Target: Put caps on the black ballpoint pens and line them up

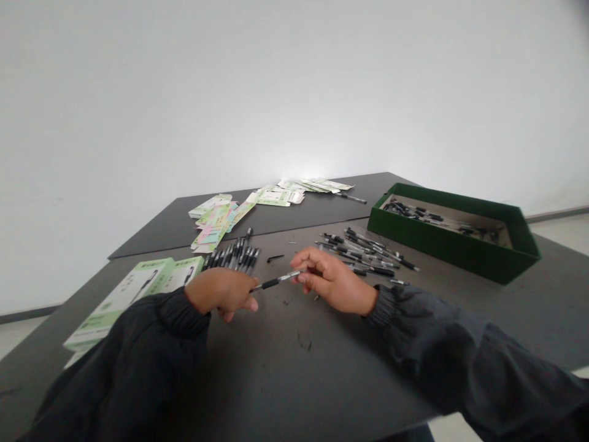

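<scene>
A clear gel pen with a black grip stretches between my two hands above the dark table. My left hand is closed around one end, its fingertips partly hidden under the palm. At the other end, the fingers and thumb of my right hand pinch the clear barrel. Just beyond my left hand lies a row of black-gripped pens, side by side. Past my right hand, a loose heap of similar pens points in several directions. A small black clip-like piece rests between the two groups.
A green open box holding more pens stands at the right. Green-and-white pen cartons lie at the left. Flattened cartons spread over the back of the table, near a lone pen. A wall rises behind.
</scene>
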{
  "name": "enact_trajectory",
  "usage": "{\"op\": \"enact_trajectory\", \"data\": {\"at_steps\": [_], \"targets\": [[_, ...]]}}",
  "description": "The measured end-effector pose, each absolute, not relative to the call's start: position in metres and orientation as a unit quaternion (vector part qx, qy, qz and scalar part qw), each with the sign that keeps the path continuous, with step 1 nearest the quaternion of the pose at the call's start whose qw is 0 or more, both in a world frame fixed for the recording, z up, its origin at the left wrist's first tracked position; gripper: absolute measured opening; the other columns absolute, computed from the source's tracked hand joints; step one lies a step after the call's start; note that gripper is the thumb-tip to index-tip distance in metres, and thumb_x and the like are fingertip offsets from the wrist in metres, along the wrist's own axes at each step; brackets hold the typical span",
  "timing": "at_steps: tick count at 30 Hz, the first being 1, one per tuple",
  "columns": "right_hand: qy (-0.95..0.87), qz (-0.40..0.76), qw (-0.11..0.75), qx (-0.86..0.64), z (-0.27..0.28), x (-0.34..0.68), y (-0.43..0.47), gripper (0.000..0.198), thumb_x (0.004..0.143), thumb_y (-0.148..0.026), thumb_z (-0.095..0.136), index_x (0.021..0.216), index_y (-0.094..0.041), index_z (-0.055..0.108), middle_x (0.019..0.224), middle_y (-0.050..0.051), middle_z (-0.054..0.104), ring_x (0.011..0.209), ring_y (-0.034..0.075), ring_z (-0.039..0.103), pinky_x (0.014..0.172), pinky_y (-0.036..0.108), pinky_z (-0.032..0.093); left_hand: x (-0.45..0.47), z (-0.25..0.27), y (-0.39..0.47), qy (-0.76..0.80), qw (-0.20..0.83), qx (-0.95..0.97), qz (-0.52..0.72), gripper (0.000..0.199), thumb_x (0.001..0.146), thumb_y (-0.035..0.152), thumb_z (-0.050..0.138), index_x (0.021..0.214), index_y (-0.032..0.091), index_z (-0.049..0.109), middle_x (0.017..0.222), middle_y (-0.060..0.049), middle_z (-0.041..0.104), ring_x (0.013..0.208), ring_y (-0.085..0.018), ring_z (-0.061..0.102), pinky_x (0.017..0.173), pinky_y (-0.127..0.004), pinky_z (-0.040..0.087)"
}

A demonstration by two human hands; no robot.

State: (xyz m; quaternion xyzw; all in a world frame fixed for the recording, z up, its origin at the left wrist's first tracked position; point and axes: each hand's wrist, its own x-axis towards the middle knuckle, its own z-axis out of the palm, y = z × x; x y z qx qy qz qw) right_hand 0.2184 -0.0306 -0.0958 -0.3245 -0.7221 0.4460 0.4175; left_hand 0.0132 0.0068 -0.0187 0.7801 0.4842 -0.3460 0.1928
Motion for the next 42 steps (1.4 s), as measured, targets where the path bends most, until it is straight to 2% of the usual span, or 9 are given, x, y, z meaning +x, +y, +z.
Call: {"op": "enact_trajectory", "data": {"at_steps": [6,17,21,26,29,35,39,42], "targets": [[-0.749,0.387,0.404,-0.355,-0.090,0.219,-0.034,0.021,0.087,-0.025,0.051,0.106,-0.020,0.047,0.084,0.001,0.061,0.066,0.009,0.052,0.062,0.023,0.040,0.017,-0.015,0.005,0.486,0.187,0.773,-0.362,0.049,0.089,0.028,0.044,0.134,0.010,0.042,0.083,-0.014,0.074,0.081,-0.025,0.067,0.067,-0.030,0.045],[-0.756,0.367,0.402,-0.365,-0.091,0.219,-0.033,0.019,0.087,-0.024,0.050,0.106,-0.020,0.048,0.085,0.000,0.062,0.066,0.009,0.052,0.063,0.022,0.040,0.012,-0.016,0.008,0.479,0.178,0.785,-0.351,0.047,0.087,0.027,0.048,0.131,0.013,0.046,0.078,-0.009,0.074,0.077,-0.022,0.067,0.062,-0.026,0.045],[-0.766,0.330,0.409,-0.370,-0.089,0.218,-0.034,0.019,0.085,-0.019,0.051,0.104,-0.019,0.049,0.079,-0.002,0.058,0.067,0.008,0.050,0.063,0.021,0.038,0.013,-0.014,0.007,0.481,0.181,0.781,-0.356,0.045,0.089,0.028,0.045,0.131,0.012,0.046,0.081,-0.011,0.075,0.079,-0.022,0.068,0.063,-0.026,0.045],[-0.778,0.294,0.414,-0.371,-0.086,0.217,-0.036,0.016,0.083,-0.015,0.051,0.099,-0.018,0.053,0.078,-0.002,0.052,0.068,0.008,0.046,0.064,0.021,0.037,0.017,-0.012,0.004,0.472,0.171,0.787,-0.359,0.041,0.085,0.023,0.050,0.126,0.012,0.051,0.078,-0.008,0.075,0.079,-0.022,0.068,0.065,-0.026,0.047],[-0.778,0.296,0.415,-0.367,-0.085,0.216,-0.037,0.015,0.083,-0.015,0.051,0.098,-0.018,0.053,0.078,-0.002,0.051,0.069,0.008,0.046,0.064,0.021,0.037,0.018,-0.013,0.004,0.473,0.172,0.784,-0.363,0.045,0.084,0.022,0.051,0.128,0.013,0.050,0.079,-0.008,0.075,0.080,-0.023,0.068,0.066,-0.028,0.047],[-0.780,0.286,0.414,-0.371,-0.083,0.215,-0.037,0.014,0.082,-0.013,0.050,0.095,-0.017,0.053,0.078,-0.002,0.051,0.069,0.008,0.046,0.064,0.021,0.037,0.015,-0.016,0.007,0.468,0.194,0.771,-0.385,0.048,0.090,0.027,0.045,0.134,0.009,0.042,0.087,-0.016,0.074,0.082,-0.024,0.068,0.065,-0.029,0.046],[-0.778,0.273,0.429,-0.369,-0.082,0.214,-0.037,0.016,0.081,-0.011,0.051,0.096,-0.016,0.055,0.079,-0.002,0.051,0.071,0.008,0.046,0.066,0.020,0.037,0.020,-0.013,0.004,0.465,0.176,0.771,-0.397,0.052,0.088,0.024,0.047,0.137,0.008,0.039,0.088,-0.014,0.074,0.086,-0.024,0.068,0.067,-0.027,0.046],[-0.780,0.259,0.439,-0.363,-0.082,0.214,-0.036,0.018,0.082,-0.012,0.051,0.098,-0.017,0.057,0.080,-0.002,0.050,0.073,0.008,0.047,0.068,0.020,0.037,0.023,-0.013,0.002,0.467,0.169,0.771,-0.399,0.050,0.088,0.023,0.048,0.134,0.006,0.042,0.088,-0.015,0.074,0.088,-0.024,0.067,0.070,-0.029,0.046]]}}
